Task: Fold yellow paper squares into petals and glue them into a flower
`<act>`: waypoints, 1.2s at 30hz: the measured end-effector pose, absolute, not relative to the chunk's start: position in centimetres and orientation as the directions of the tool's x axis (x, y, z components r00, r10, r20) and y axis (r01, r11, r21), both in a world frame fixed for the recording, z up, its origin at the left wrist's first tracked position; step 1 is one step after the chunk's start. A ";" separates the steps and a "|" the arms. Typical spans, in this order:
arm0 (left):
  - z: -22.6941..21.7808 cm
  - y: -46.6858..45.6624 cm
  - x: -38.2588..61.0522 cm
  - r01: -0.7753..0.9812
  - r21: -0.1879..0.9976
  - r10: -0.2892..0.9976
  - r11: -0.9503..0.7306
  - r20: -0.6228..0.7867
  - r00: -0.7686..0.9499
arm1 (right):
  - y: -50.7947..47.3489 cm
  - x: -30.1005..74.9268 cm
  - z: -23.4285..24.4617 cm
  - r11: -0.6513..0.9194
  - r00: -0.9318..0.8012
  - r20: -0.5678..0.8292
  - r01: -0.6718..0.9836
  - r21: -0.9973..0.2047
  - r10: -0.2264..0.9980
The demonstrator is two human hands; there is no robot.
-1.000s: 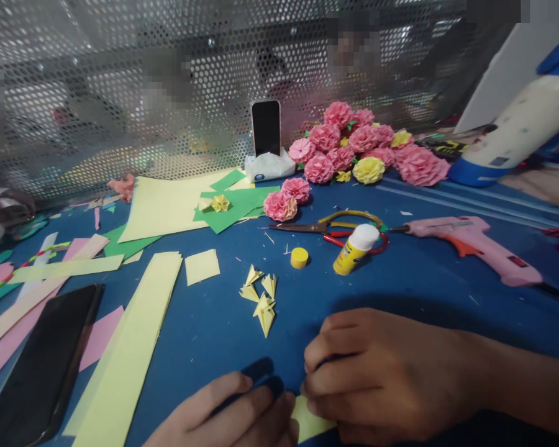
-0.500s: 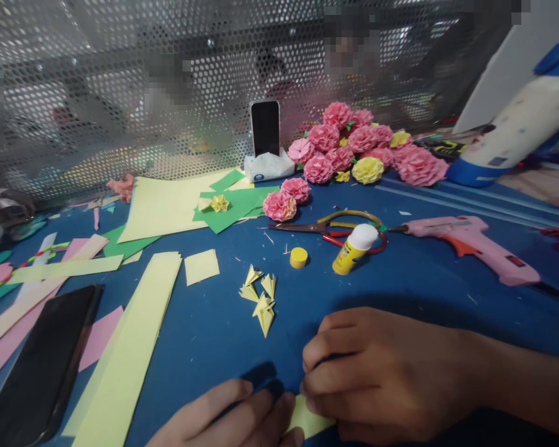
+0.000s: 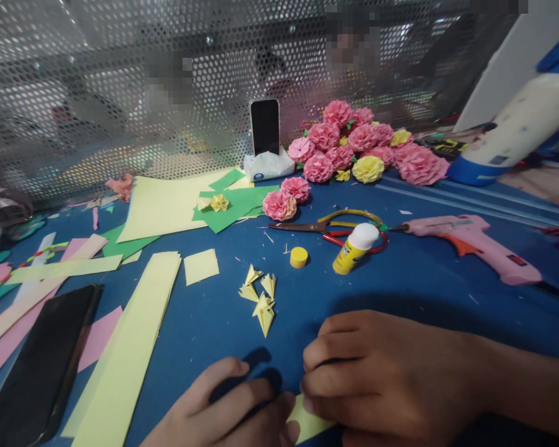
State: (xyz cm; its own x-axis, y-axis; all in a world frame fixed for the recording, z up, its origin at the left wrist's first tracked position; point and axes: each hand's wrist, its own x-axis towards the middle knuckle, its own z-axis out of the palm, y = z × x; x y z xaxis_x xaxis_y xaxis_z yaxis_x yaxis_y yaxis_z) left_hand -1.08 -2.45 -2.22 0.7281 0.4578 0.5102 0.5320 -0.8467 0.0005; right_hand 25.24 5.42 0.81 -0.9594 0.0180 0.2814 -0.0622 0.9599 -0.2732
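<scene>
A pale yellow piece of paper (image 3: 309, 419) lies at the bottom edge of the view, partly covered by both hands. My right hand (image 3: 377, 372) is closed over its right side, fingers curled down and thumb hidden. From the left, my left hand (image 3: 233, 406) pinches the paper's near left part, its index finger lifted and bent. Just beyond the hands sit several small folded yellow paper pieces (image 3: 263, 312). Farther off stand a yellow cap (image 3: 299, 257) and a glue stick (image 3: 354, 249). A small stack of yellow paper squares (image 3: 202, 267) lies to the left.
Scissors (image 3: 302, 228) and a pink glue gun (image 3: 475, 242) lie beyond my right hand. Pink paper flowers (image 3: 323, 136) are heaped at the back beside a propped phone (image 3: 265, 127). On the left are yellow paper strips (image 3: 135, 335) and a dark phone (image 3: 41, 366).
My left index finger has lifted and bent, and the left hand has shifted slightly. My right hand keeps nearly the same place on the paper.
</scene>
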 end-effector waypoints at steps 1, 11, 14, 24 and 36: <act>-1.7 -2.2 -1.1 0.541 0.060 0.501 -0.839 0.472 0.725 | 5.4 25.2 0.7 0.963 -0.958 0.286 -0.054 -0.264 0.025; -0.7 -2.0 -1.6 0.577 0.120 0.579 -0.808 0.349 0.737 | 3.5 23.5 0.3 0.974 -0.949 0.272 0.106 -0.201 0.159; -0.8 -2.0 -1.1 0.561 0.109 0.557 -0.820 0.375 0.741 | 3.6 24.0 1.1 0.981 -0.944 0.290 0.114 -0.156 0.155; -0.3 -1.5 0.4 0.527 0.232 0.571 -0.817 0.450 0.687 | 4.8 24.9 1.6 0.991 -0.927 0.356 0.084 -0.109 0.117; 0.0 -1.7 1.3 0.562 0.526 0.765 -0.639 0.353 0.538 | 4.0 24.0 0.8 0.942 -0.883 0.371 0.192 -0.276 0.289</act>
